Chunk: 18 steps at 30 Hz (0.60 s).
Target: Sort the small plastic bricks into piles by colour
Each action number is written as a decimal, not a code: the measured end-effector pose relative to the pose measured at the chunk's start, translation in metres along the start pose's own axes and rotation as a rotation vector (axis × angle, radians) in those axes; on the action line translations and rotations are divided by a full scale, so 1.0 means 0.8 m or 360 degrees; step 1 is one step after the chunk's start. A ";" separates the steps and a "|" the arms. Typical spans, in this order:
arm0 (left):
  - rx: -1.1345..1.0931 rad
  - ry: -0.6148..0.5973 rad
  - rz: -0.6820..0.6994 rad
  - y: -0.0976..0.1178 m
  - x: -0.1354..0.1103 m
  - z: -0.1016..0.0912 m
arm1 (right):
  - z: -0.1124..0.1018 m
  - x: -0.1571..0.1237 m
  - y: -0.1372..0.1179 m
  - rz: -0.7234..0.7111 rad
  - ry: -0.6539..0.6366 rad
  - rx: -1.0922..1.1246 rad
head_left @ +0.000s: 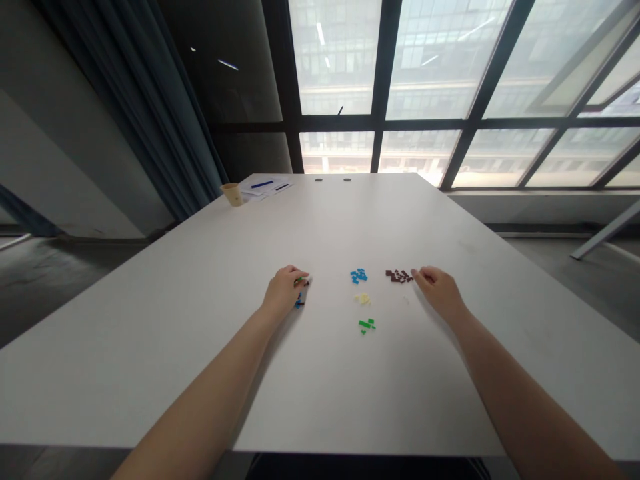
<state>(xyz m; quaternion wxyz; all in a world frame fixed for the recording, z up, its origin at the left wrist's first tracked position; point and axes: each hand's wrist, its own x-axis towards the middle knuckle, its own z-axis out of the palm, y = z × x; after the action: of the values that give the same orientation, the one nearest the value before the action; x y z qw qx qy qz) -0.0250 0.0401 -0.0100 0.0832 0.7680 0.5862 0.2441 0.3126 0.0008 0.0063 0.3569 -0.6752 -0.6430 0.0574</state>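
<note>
My left hand (286, 288) is curled over a small mixed group of toy building bricks (300, 304), in blue, brown and green. Its fingers partly hide the group, and whatever they hold is too small to make out. At the right end of a pile of dark brown bricks (399, 276), my right hand (438, 288) has its fingertips pressed together; anything between them is hidden. Between the hands lie blue bricks (359, 275), pale yellow bricks (363, 299) and green bricks (367, 325), sorted by colour. Tiny whitish pieces (406, 300) lie below the brown pile.
The bricks lie on a large white table (350, 400). At its far left stand a tan paper cup (233, 194) and sheets of paper (265, 189) with pens on them. Two small dark discs sit near the far edge, before tall windows.
</note>
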 end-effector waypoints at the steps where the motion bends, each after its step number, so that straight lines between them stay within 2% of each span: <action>1: 0.0058 -0.0024 0.0011 0.003 -0.001 0.004 | 0.000 0.000 0.000 -0.0011 -0.0016 0.0001; 6: 0.0168 -0.0027 0.0061 0.007 -0.001 0.010 | 0.003 -0.002 0.001 -0.0072 -0.0070 0.0002; 11: 0.0040 -0.0028 0.0063 0.002 0.003 0.011 | 0.007 -0.002 0.002 -0.0159 -0.0092 -0.0028; 15: -0.0341 -0.0067 -0.0071 0.015 0.001 0.009 | 0.006 -0.004 -0.002 -0.0206 -0.0132 -0.0011; 18: -0.0857 -0.0206 -0.0262 0.037 -0.005 0.006 | 0.005 -0.006 -0.008 -0.0248 -0.0179 0.0025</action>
<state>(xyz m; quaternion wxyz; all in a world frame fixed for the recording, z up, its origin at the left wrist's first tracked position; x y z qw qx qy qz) 0.0021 0.0280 -0.0030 0.3408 0.6822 0.5541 0.3340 0.3043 -0.0025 0.0050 0.3288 -0.6161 -0.7121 0.0724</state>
